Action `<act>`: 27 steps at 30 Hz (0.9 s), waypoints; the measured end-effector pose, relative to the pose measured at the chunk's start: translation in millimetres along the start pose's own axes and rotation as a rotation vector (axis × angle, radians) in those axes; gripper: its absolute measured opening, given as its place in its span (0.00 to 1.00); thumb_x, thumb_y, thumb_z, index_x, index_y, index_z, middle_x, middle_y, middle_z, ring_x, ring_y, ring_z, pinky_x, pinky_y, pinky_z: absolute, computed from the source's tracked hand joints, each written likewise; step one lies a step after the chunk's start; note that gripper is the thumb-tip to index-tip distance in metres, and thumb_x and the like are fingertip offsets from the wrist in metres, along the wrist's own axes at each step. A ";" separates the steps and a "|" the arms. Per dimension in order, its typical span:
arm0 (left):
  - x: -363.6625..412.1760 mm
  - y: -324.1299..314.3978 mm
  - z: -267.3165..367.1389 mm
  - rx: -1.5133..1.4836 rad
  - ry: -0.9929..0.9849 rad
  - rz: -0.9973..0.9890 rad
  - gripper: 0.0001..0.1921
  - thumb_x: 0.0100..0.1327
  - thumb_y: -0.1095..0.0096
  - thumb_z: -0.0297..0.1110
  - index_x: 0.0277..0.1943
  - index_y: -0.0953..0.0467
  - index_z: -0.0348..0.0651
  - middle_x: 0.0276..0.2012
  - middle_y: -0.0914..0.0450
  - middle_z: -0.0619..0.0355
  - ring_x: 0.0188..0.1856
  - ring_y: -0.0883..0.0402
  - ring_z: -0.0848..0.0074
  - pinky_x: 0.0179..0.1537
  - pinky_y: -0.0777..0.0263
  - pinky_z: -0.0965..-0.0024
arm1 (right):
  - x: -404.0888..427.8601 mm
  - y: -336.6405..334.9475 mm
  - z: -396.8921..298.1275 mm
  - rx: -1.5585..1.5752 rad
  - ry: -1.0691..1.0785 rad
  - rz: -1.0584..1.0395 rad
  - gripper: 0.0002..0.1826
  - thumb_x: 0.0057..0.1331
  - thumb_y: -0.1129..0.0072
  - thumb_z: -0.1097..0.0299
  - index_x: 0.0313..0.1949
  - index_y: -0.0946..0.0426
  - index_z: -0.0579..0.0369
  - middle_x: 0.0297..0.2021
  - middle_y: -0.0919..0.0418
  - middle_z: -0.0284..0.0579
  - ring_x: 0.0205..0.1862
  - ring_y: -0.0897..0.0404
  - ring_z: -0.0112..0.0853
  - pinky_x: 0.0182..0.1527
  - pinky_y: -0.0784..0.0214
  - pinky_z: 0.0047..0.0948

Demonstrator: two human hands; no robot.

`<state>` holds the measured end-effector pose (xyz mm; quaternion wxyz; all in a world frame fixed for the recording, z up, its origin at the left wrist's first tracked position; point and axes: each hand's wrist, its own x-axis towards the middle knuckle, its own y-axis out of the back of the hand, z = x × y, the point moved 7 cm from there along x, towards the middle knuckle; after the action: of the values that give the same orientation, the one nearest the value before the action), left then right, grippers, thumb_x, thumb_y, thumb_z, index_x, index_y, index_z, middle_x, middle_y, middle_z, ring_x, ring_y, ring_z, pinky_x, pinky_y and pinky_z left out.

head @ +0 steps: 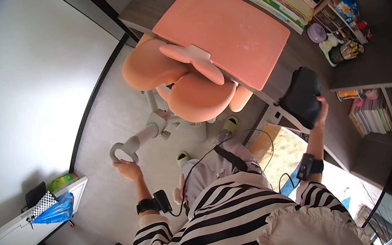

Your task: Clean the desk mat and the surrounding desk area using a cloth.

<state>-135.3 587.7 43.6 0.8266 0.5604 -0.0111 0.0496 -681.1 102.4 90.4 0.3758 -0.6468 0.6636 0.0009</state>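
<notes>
My left hand (128, 169) grips the grey loop handle (120, 151) on a thick pale tube. That tube reaches toward the base of a chair with orange cushions (201, 94); whether it is part of the chair I cannot tell. A black soft item, perhaps a pouch (303, 97), is held in my right hand (322, 108) above the front edge of the dark wood desk (275, 67). My right thumb and fingers are at its near side, partly hidden. Beyond the chair, a pink desk mat (224, 33) covers part of the desktop.
Books (277, 5), an organizer (338, 23) and a pencil cup (346, 52) stand on the desk. Shelves with books (372, 117) are at the right. A patterned mat (273, 148) lies beside my legs. At left, a white ledge (39, 228) carries a blue bag (56, 210). A cable (201, 156) crosses my legs.
</notes>
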 end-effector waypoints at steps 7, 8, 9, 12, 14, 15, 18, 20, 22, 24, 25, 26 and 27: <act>12.7 -0.6 4.0 -0.210 -0.039 -0.429 0.38 0.48 0.41 0.34 0.60 0.51 0.30 0.59 0.51 0.32 0.61 0.49 0.49 0.60 0.50 0.57 | -186.4 -91.2 16.6 0.412 0.497 -0.306 0.22 0.63 0.60 0.60 0.53 0.34 0.59 0.50 0.30 0.46 0.52 0.32 0.35 0.57 0.42 0.34; 22.6 7.2 4.9 -0.245 -0.162 -0.403 0.41 0.46 0.37 0.35 0.60 0.51 0.30 0.59 0.53 0.33 0.63 0.55 0.50 0.61 0.54 0.58 | -204.3 -91.0 35.8 0.431 0.526 -0.298 0.22 0.64 0.61 0.60 0.53 0.34 0.59 0.51 0.31 0.46 0.52 0.32 0.35 0.57 0.42 0.34; 32.3 10.8 1.1 -0.245 -0.187 -0.410 0.41 0.46 0.37 0.35 0.60 0.51 0.30 0.59 0.53 0.33 0.63 0.55 0.50 0.61 0.54 0.58 | -216.2 -84.4 54.5 0.424 0.574 -0.252 0.21 0.65 0.62 0.60 0.53 0.34 0.59 0.51 0.31 0.46 0.52 0.32 0.35 0.57 0.43 0.34; 38.4 23.4 20.4 -0.354 -0.544 -0.446 0.35 0.49 0.39 0.34 0.58 0.45 0.32 0.55 0.42 0.38 0.57 0.43 0.51 0.56 0.48 0.59 | -273.9 -97.3 139.3 -0.290 0.803 -0.275 0.18 0.69 0.71 0.66 0.54 0.41 0.59 0.51 0.36 0.45 0.54 0.37 0.37 0.59 0.46 0.34; -34.6 35.1 58.1 -0.607 -0.595 -0.917 0.28 0.60 0.46 0.42 0.57 0.42 0.33 0.56 0.39 0.49 0.55 0.39 0.64 0.58 0.49 0.63 | -300.2 -121.1 228.7 0.301 0.244 -0.451 0.19 0.68 0.68 0.61 0.53 0.39 0.58 0.49 0.34 0.46 0.52 0.34 0.37 0.57 0.44 0.35; -95.3 25.9 48.8 -0.693 -0.404 -1.321 0.30 0.61 0.50 0.48 0.58 0.43 0.35 0.57 0.40 0.51 0.57 0.41 0.68 0.59 0.50 0.66 | -316.4 -136.8 268.6 0.536 -0.012 -0.513 0.20 0.67 0.67 0.59 0.52 0.37 0.58 0.49 0.32 0.46 0.51 0.33 0.37 0.56 0.43 0.36; -188.5 77.6 56.7 -0.893 0.026 -1.846 0.30 0.62 0.50 0.51 0.59 0.44 0.38 0.56 0.39 0.52 0.56 0.38 0.74 0.57 0.43 0.71 | -346.8 -179.6 335.4 0.771 -0.377 -0.634 0.23 0.65 0.63 0.52 0.50 0.33 0.56 0.47 0.29 0.47 0.49 0.29 0.38 0.54 0.39 0.37; -175.6 97.1 60.4 -0.915 0.019 -1.870 0.30 0.61 0.49 0.49 0.58 0.43 0.38 0.54 0.37 0.52 0.53 0.35 0.75 0.54 0.40 0.73 | -354.5 -195.7 333.5 0.807 -0.428 -0.652 0.26 0.63 0.60 0.48 0.49 0.30 0.56 0.45 0.26 0.48 0.47 0.27 0.38 0.53 0.36 0.38; -154.4 106.5 69.1 -1.006 -0.032 -1.777 0.28 0.60 0.44 0.45 0.56 0.42 0.38 0.49 0.32 0.55 0.46 0.29 0.76 0.45 0.32 0.75 | -369.3 -222.2 318.4 0.777 -0.424 -0.561 0.28 0.62 0.60 0.45 0.48 0.30 0.56 0.45 0.26 0.48 0.46 0.26 0.39 0.53 0.36 0.39; -141.5 103.7 63.3 -1.045 -0.010 -1.678 0.27 0.60 0.44 0.44 0.56 0.42 0.38 0.49 0.32 0.54 0.47 0.30 0.76 0.46 0.33 0.74 | -374.8 -229.3 319.7 0.642 -0.341 -0.388 0.31 0.61 0.61 0.40 0.48 0.30 0.57 0.46 0.26 0.48 0.47 0.26 0.39 0.54 0.38 0.40; -132.4 98.4 57.0 -1.072 0.015 -1.588 0.26 0.60 0.44 0.43 0.55 0.41 0.37 0.49 0.32 0.54 0.47 0.30 0.75 0.47 0.35 0.74 | -382.2 -234.8 325.1 0.637 -0.349 -0.394 0.31 0.61 0.61 0.40 0.48 0.30 0.57 0.46 0.26 0.48 0.47 0.26 0.39 0.54 0.38 0.40; -127.3 80.6 44.9 -1.055 0.006 -1.539 0.24 0.60 0.44 0.42 0.53 0.39 0.36 0.48 0.32 0.54 0.48 0.31 0.75 0.49 0.37 0.73 | -387.3 -233.1 332.9 0.562 -0.344 -0.305 0.32 0.61 0.61 0.40 0.48 0.30 0.57 0.46 0.26 0.48 0.47 0.26 0.39 0.54 0.37 0.39; -124.7 64.9 33.7 -1.066 0.014 -1.526 0.24 0.60 0.44 0.42 0.53 0.39 0.36 0.48 0.32 0.54 0.48 0.31 0.75 0.49 0.37 0.73 | -390.6 -229.0 338.2 0.484 -0.338 -0.218 0.32 0.61 0.61 0.39 0.49 0.31 0.57 0.45 0.26 0.48 0.47 0.26 0.39 0.54 0.37 0.39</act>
<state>-264.3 571.6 107.0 0.7837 -0.0378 0.3441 -0.5157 -362.6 564.9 154.1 0.6217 -0.5965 0.4996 -0.0899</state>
